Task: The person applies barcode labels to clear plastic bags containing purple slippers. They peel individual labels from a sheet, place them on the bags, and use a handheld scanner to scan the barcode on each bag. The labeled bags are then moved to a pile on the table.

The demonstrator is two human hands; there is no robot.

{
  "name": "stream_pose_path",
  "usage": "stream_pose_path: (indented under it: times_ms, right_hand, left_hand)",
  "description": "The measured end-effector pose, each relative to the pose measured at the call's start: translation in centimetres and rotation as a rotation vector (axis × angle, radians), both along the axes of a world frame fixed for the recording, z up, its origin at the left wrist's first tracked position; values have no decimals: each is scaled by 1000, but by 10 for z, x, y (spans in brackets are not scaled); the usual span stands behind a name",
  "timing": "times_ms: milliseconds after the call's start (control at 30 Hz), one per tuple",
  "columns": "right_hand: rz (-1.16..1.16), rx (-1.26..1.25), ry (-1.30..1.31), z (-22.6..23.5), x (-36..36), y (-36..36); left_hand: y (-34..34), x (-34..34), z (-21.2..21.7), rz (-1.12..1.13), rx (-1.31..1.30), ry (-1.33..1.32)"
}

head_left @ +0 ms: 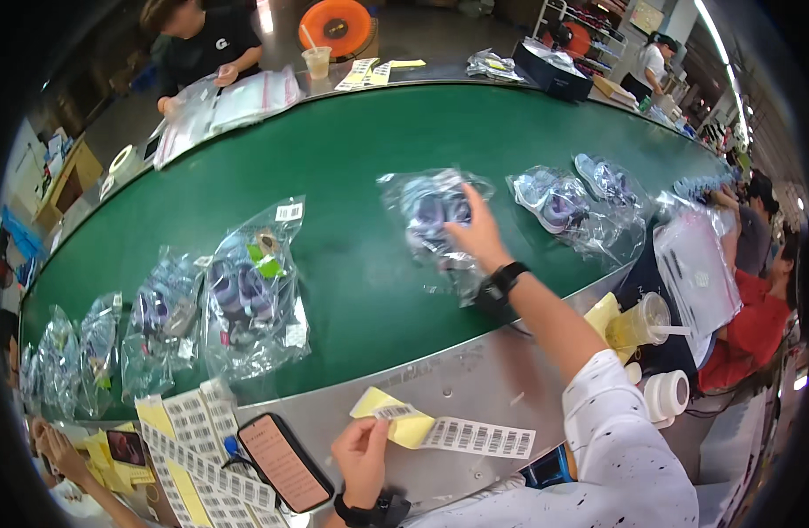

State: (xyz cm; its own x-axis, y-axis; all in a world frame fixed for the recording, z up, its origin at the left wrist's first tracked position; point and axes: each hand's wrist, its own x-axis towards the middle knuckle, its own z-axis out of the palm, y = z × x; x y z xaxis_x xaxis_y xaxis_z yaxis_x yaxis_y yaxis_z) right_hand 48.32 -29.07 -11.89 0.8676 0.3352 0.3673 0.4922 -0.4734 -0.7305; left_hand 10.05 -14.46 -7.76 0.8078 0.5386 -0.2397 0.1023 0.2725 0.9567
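**Label strip in one hand, bagged shoes under the other**

Nearest the camera, the left hand pinches the yellow backing of a barcode label strip between thumb and fingers, holding it over the metal counter edge. Just left of that hand a phone with an orange screen lies on the counter, and beside it several more sheets of barcode labels overlap one another.

Further out, the right hand reaches across the counter onto the green conveyor belt. Its fingers are spread and rest on a clear bag of purple shoes; whether they grip the plastic or only press on it cannot be told. The forearm, with a black wristband, crosses the near corner of that bag.

More bagged shoes lie along the belt: one large bag with a white tag to the left, others beyond it toward the rim, and two further bags to the right. A yellow drink cup with a straw stands at the counter's right, near a white tape roll. Other people sit around the belt.
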Motion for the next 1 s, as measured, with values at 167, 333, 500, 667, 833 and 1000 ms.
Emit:
stream_pose_path:
  times_ms: [167, 333, 500, 667, 833, 1000]
  right_hand:
    - [149, 188, 61, 15, -56, 80]
    - [-4, 406, 435, 57, 15, 60]
    - [-31, 423, 1019, 28, 98, 25]
    - [231, 377, 1235, 45, 83, 30]
    - [161, 334, 1006, 30, 57, 46]
    - [-11, 737, 1066, 34, 50, 58]
  left_hand:
    - [3, -1, -4, 1, 75, 38]
    - [2, -9, -19, 41, 93, 107]
    - [3, -9, -18, -167, 232, 166]
    - [-6, -7, -15, -81, 295, 184]
    - [-13, -3, -14, -91, 283, 236]
    - [-14, 0, -15, -131, 361, 198]
